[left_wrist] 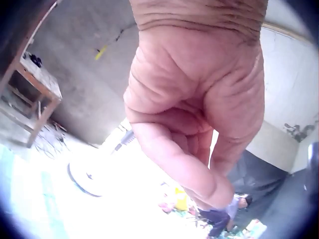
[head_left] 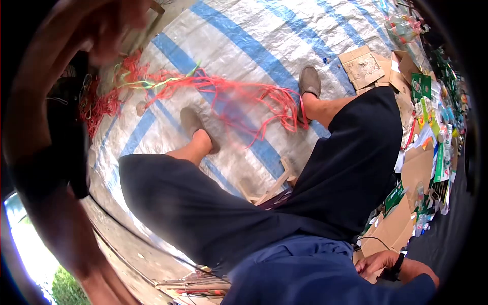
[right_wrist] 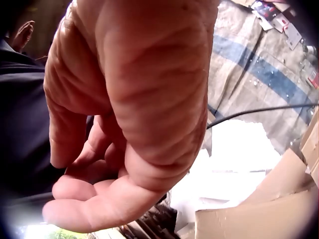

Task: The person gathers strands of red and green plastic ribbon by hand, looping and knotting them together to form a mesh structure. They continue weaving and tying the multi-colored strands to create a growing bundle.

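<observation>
Left hand [head_left: 114,23] is hovering at 11 o'clock, closest to the lens and blurred; its fingers [left_wrist: 174,164] are curling loosely, gripping nothing. Right hand [head_left: 377,262] is resting by the hip at 5 o'clock, fingers [right_wrist: 84,189] slack and empty, just beside flattened cardboard [head_left: 394,229]. Red plastic strings [head_left: 229,96] are lying on the blue-striped tarp [head_left: 264,35] at 12 o'clock, reaching one shoe [head_left: 309,81], apart from both hands.
</observation>
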Available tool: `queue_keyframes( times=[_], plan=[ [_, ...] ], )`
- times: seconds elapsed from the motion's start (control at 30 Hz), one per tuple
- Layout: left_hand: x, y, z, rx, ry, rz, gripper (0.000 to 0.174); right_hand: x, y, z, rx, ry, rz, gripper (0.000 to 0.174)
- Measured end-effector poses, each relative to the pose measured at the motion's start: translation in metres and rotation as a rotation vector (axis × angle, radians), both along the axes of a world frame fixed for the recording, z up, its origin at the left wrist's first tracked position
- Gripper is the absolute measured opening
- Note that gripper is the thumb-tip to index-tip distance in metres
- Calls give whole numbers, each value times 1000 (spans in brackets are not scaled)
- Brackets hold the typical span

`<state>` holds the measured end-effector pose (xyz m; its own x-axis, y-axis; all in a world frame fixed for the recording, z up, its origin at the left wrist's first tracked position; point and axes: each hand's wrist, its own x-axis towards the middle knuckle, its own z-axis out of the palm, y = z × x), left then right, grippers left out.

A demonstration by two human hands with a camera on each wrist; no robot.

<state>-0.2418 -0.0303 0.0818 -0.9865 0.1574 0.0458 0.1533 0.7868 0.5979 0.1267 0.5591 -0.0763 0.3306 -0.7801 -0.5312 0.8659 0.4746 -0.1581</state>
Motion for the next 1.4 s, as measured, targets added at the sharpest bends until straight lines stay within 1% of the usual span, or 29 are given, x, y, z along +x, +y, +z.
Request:
queue_keyframes(
  times=[0.07,0.13,0.17,0.2,0.27,0.33,0.4,0.47,0.5,0.53,0.6,0.63,0.67,0.73,0.77,0.8,0.83,0.87,0.9,0.93,1.0,1.03,1.1,1.13,1.2,1.27,1.3,1.33,1.4],
  plan=[
    [-7,19,-10,71,19,-34,33,-7,-5,-4,131,-342,145,14],
    [-15,33,-22,156,-9,-52,29,-58,-18,8,143,-232,93,32],
    [-21,38,-27,203,-27,-56,28,-85,-37,21,163,-132,40,26],
    [-30,38,-34,258,-67,-50,26,-110,-55,34,171,-127,36,26],
    [-37,44,-42,341,-95,-45,23,-159,-89,57,74,565,148,19],
    [-51,43,-55,417,-133,-45,21,-197,-121,77,-12,911,137,14],
    [-53,37,-70,460,-134,-33,20,-231,-162,101,100,1272,184,8],
    [-53,28,-84,561,-143,6,19,-261,-196,104,77,1705,299,4],
    [-50,29,-90,580,-125,78,18,-277,-211,99,74,1794,296,5],
    [-48,24,-98,598,-127,102,19,-293,-226,91,69,1881,292,6],
    [-53,3,-132,615,-82,-42,29,-330,-258,74,189,1843,414,9],
    [-44,3,-137,684,-96,-2,23,-349,-275,62,236,1845,485,12],
    [-40,3,-146,716,-137,55,24,-367,-289,45,279,1842,559,14],
    [-31,7,-151,711,-132,103,23,-406,-308,-17,141,2025,652,19],
    [-24,10,-151,709,-136,117,23,-415,-322,-39,237,1958,697,20],
    [-20,13,-145,786,-155,122,23,-425,-335,-59,333,1899,737,20],
    [-16,15,-140,863,-176,121,22,-431,-340,-82,283,1934,750,21],
    [-12,15,-137,859,-177,125,22,-433,-343,-107,235,1962,765,22],
    [-7,15,-134,793,-158,137,22,-426,-341,-131,312,2035,699,23],
    [-3,14,-131,727,-141,151,22,-425,-341,-150,299,2122,705,19],
    [1,12,-127,746,-139,168,22,-417,-330,-196,416,2104,633,17],
    [0,10,-126,744,-118,197,22,-415,-325,-212,413,2103,630,17],
    [3,11,-122,773,-120,260,23,-404,-312,-241,690,2080,620,15],
    [3,12,-122,767,-122,265,23,-401,-301,-261,759,2087,617,16],
    [3,12,-122,775,-106,298,23,-390,-289,-280,953,2067,633,19],
    [3,11,-120,783,-74,303,23,-388,-274,-307,1013,2012,701,24],
    [3,10,-118,800,-45,309,23,-384,-268,-316,1022,2012,740,19],
    [3,9,-117,799,-45,312,23,-382,-263,-319,1019,2013,740,19],
    [2,1,-114,777,0,378,24,-378,-260,-323,1013,2095,810,13]
  ],
)
